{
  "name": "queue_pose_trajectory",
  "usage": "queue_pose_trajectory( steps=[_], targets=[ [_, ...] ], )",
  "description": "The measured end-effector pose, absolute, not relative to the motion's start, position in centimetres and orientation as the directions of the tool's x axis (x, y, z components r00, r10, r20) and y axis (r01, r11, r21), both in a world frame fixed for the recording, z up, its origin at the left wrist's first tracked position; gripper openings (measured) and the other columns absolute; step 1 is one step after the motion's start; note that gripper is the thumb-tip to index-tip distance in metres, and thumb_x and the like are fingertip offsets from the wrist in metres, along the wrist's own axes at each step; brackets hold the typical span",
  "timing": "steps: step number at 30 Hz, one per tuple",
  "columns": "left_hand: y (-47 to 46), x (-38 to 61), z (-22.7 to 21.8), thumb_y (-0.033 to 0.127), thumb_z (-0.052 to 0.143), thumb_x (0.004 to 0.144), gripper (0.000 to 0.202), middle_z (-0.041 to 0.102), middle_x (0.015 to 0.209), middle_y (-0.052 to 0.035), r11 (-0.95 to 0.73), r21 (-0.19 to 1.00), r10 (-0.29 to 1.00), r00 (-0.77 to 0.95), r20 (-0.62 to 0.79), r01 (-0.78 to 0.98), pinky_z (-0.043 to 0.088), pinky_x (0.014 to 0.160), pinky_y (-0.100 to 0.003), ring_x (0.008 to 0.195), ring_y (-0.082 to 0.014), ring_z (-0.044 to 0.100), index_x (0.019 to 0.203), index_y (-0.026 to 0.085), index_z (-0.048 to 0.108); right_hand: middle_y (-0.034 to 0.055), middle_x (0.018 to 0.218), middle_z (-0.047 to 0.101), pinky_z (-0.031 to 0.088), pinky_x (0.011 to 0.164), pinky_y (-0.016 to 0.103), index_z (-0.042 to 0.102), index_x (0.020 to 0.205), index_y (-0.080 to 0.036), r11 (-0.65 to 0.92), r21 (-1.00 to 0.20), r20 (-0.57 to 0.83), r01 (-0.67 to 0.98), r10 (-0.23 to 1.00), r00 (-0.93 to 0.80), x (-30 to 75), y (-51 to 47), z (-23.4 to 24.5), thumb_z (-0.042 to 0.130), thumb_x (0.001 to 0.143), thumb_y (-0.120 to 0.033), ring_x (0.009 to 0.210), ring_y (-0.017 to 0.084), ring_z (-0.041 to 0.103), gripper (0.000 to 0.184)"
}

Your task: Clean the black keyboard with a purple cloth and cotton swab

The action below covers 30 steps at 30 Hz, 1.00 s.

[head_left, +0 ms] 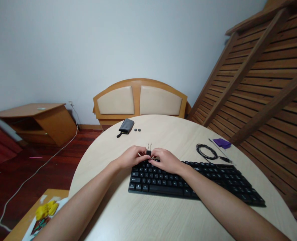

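A black keyboard lies on the round pale wooden table, slanting towards the right. Both my hands meet over its far left corner. My left hand and my right hand are closed in a pinch on a small black binder clip, whose wire handles stick up between the fingertips. The clip's jaw sits at the keyboard's top row of keys; whether it grips a key is hidden by the fingers.
Two loose black keycaps and a dark grey pouch lie at the table's far side. A coiled black cable, a thin tool and a purple cloth lie at right. A chair back stands behind.
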<state>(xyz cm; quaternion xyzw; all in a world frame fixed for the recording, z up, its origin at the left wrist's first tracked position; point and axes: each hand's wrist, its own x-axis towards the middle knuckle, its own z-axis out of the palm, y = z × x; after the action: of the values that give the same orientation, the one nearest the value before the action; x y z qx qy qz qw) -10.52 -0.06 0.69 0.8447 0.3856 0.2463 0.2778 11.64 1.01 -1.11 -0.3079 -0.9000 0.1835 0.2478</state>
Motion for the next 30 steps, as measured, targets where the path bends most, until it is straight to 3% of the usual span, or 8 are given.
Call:
queue_pose_trajectory(
  steps=[6,12,21,30],
  targets=[
    [-0.15,-10.46,0.74,0.042,0.057,0.094,0.031,0.066,0.073,-0.0013,-0.599,0.532,0.782,0.578,0.231,0.598,0.042,0.062,-0.021,0.067,-0.0140,0.060,0.076,0.018,0.061,0.0042,0.086,0.068,0.045,0.076,0.028,0.068,0.087,-0.019,0.753,-0.461,0.327,0.470,0.637,-0.698,11.61,0.93,-1.13,0.063,0.089,-0.025,0.082,0.018,0.062,0.008],
    [-0.19,-10.10,0.46,0.040,0.056,0.094,0.032,0.063,0.068,-0.0004,-0.586,0.570,0.793,0.554,0.255,0.576,0.040,0.058,-0.022,0.061,-0.0130,0.057,0.071,0.018,0.057,0.0049,0.087,0.069,0.046,0.079,0.030,0.068,0.088,-0.019,0.735,-0.484,0.316,0.476,0.653,-0.688,11.51,0.82,-0.85,0.062,0.090,-0.023,0.084,0.019,0.063,0.008],
    [0.29,-10.70,0.10,0.045,0.057,0.093,0.032,0.068,0.072,-0.0018,-0.536,0.632,0.816,0.536,0.218,0.560,0.044,0.059,-0.022,0.065,-0.0144,0.061,0.080,0.016,0.064,0.0052,0.088,0.070,0.047,0.078,0.030,0.070,0.090,-0.019,0.744,-0.480,0.335,0.465,0.646,-0.686,11.62,0.74,-0.87,0.062,0.091,-0.026,0.083,0.018,0.063,0.011],
    [-0.19,-10.66,0.95,0.043,0.060,0.091,0.028,0.068,0.072,-0.0025,-0.589,0.567,0.784,0.579,0.225,0.576,0.043,0.059,-0.023,0.063,-0.0151,0.062,0.078,0.018,0.063,0.0050,0.087,0.071,0.047,0.077,0.030,0.071,0.090,-0.019,0.749,-0.471,0.326,0.466,0.638,-0.698,11.68,0.92,-1.09,0.062,0.091,-0.028,0.082,0.018,0.063,0.012]
  ],
)
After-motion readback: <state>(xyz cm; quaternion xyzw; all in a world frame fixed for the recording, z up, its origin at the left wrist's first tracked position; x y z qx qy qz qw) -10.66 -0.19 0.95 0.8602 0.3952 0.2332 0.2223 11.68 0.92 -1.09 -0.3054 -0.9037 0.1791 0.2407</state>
